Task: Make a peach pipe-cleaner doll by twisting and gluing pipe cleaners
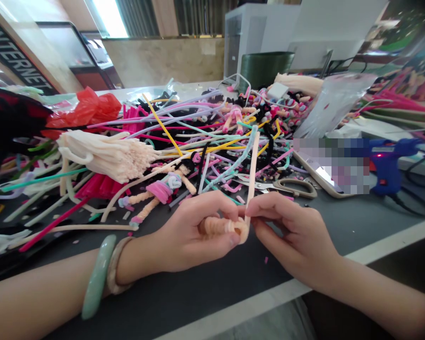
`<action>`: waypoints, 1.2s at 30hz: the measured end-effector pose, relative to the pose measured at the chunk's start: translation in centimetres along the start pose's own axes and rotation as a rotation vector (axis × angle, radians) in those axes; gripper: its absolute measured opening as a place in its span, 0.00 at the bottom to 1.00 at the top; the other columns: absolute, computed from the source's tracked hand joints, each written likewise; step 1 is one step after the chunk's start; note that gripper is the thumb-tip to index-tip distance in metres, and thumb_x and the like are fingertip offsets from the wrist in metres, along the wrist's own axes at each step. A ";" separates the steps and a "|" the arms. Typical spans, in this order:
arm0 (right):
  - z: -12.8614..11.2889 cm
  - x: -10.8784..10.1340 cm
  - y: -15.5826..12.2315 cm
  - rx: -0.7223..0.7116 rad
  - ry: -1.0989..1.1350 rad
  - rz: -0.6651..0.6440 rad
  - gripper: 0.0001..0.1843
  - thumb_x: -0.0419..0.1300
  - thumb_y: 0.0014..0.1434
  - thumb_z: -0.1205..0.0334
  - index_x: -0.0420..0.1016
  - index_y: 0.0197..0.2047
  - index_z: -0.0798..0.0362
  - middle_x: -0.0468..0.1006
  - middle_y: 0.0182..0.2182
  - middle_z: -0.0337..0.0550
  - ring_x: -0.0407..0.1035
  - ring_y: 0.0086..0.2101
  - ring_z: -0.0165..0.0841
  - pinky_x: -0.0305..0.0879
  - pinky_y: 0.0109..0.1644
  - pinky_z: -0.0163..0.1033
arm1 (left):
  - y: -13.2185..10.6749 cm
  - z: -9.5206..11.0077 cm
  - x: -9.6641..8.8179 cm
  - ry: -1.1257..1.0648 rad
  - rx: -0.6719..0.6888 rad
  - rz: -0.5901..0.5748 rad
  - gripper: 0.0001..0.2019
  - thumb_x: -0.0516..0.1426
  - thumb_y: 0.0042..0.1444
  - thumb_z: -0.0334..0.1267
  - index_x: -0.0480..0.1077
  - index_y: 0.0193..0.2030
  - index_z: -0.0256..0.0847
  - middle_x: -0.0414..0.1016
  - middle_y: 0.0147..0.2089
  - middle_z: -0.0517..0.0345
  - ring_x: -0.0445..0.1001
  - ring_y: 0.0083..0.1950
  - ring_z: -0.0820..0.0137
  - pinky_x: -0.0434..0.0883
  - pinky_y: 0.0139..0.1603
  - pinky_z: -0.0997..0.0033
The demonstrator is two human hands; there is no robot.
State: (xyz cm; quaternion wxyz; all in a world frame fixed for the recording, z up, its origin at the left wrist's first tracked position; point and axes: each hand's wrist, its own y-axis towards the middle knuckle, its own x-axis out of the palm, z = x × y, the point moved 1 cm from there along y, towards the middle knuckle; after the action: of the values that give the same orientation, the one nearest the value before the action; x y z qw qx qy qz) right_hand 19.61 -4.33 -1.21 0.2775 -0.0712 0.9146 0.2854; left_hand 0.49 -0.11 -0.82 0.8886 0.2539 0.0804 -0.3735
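Note:
My left hand is closed around a coiled peach pipe cleaner piece, with a ring-like loop at its right end. From that loop a straight peach pipe cleaner stem stands up. My right hand pinches this stem near its base, fingertips close to the left hand's. Just behind the left hand lies a pipe cleaner doll with a pink skirt and black hair. A pair of scissors rests beyond the right hand.
Loose coloured pipe cleaners cover the table's back. A cream pipe cleaner bundle lies at left, near a red plastic bag. On the right are a phone, a blue glue gun with its cable, and a clear bag.

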 end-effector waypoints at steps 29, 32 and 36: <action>0.0 0.2 -0.2 0.094 0.187 0.003 0.13 0.55 0.60 0.75 0.66 0.42 0.47 0.74 0.34 0.31 0.72 0.33 0.20 0.68 0.37 0.24 | 0.2 0.0 -0.2 0.188 0.124 -0.071 0.06 0.59 0.54 0.28 0.68 0.39 0.35 0.71 0.35 0.55 0.69 0.37 0.73 0.69 0.40 0.74; 0.0 0.2 -0.1 0.101 0.188 -0.006 0.13 0.55 0.59 0.75 0.66 0.42 0.47 0.73 0.34 0.31 0.72 0.33 0.20 0.68 0.37 0.24 | 0.2 0.0 -0.2 0.183 0.124 -0.074 0.06 0.59 0.54 0.28 0.68 0.39 0.35 0.71 0.35 0.55 0.69 0.36 0.74 0.69 0.40 0.74; -0.1 0.2 0.0 0.089 0.161 -0.002 0.13 0.56 0.58 0.76 0.65 0.42 0.48 0.73 0.33 0.31 0.72 0.32 0.21 0.67 0.36 0.24 | 0.2 0.0 -0.1 0.160 0.136 -0.093 0.06 0.58 0.55 0.28 0.68 0.40 0.35 0.71 0.36 0.55 0.69 0.36 0.74 0.69 0.39 0.76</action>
State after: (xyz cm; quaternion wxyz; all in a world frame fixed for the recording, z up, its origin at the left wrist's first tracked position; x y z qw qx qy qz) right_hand 19.35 -4.36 -1.24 0.2061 -0.0825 0.9456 0.2377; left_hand 0.54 0.11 -0.68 0.8418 0.3388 0.1370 -0.3973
